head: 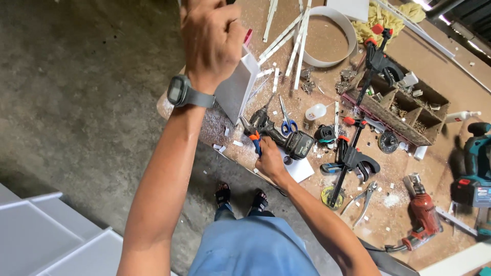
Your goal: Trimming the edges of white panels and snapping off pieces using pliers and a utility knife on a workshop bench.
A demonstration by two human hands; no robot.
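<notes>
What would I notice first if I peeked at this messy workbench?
Probably the raised left hand with a grey wristwatch, holding a white panel at the bench edge. Below it, the right hand grips orange-handled pliers beside a dark cordless drill, with a red drill further right.

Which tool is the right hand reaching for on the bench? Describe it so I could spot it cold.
On the brown workbench, look near its front edge, just left of the black cordless drill. There the right hand grips a pair of pliers, jaws pointing up-left. Their orange-and-blue handles set them apart from the blue-handled scissors behind the drill.
</notes>
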